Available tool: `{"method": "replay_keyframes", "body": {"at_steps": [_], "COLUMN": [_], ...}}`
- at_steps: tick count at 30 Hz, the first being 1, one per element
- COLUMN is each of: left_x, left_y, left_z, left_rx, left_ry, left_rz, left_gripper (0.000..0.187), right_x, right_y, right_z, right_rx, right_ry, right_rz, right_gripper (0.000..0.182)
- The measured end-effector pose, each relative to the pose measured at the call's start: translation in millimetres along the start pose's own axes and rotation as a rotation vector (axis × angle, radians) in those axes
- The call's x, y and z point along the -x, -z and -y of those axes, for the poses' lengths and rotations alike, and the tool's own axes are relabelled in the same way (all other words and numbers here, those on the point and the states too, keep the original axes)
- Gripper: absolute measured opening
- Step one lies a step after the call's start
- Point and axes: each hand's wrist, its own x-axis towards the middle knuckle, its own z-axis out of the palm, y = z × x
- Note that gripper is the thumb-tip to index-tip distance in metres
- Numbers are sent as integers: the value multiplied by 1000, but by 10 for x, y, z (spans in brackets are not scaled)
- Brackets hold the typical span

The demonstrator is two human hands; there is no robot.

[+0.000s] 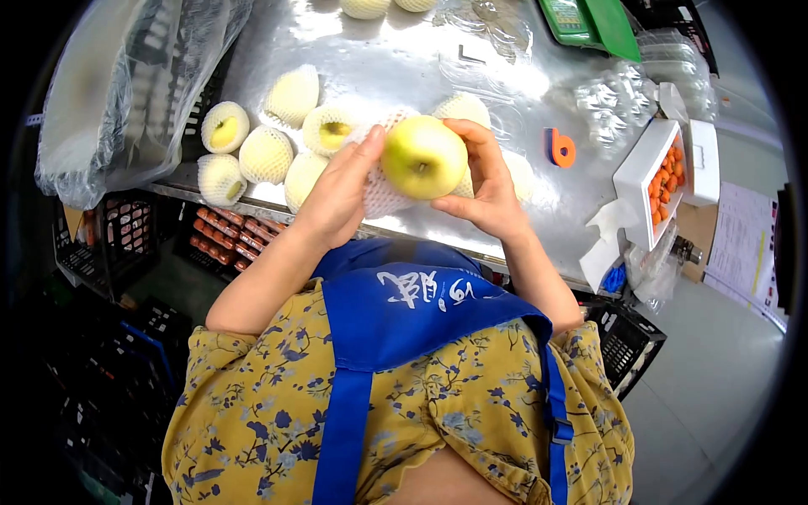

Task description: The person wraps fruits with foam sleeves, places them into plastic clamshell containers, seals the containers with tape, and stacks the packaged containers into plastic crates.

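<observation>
A bare yellow-green apple point(423, 157) is held up in front of me over the metal table. My right hand point(491, 187) grips its right side, with thumb below and fingers above. My left hand point(343, 189) is closed on a white foam net sleeve point(385, 195), which hangs beside and partly behind the apple. Several fruits in foam nets lie near the left hand, among them one netted fruit point(266, 155) and another whose yellow end shows point(328, 130). More netted fruit is partly hidden behind my hands.
The metal table point(555, 101) carries an orange peeler-like tool point(560, 149), clear plastic packs point(614, 105) and a green scale point(589, 25). A white foam box point(646, 181) with small orange fruit stands right. Plastic film point(126, 93) covers a crate at left.
</observation>
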Motion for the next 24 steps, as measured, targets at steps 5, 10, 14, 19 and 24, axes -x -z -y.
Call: {"method": "replay_keyframes", "body": {"at_steps": [5, 10, 14, 19, 24], "left_x": [48, 73, 73, -119, -468], "left_y": [35, 168, 311, 55, -288], "left_z": [140, 381, 364, 168, 132], "left_rx": [-57, 358, 413, 186, -382], "left_ry": [86, 383, 459, 385, 118], "left_rz": [143, 193, 367, 393, 335], "left_gripper": [66, 79, 84, 86, 79], "right_x": [95, 158, 208, 291, 384], "right_y": [96, 30, -100, 31, 357], "right_z": [-20, -145, -75, -45, -81], "right_rx": [73, -1072, -1013, -818, 249], "right_ry": [147, -542, -775, -655, -144], "right_rz": [58, 13, -50, -161, -481], "right_gripper": [56, 48, 46, 21, 10]}}
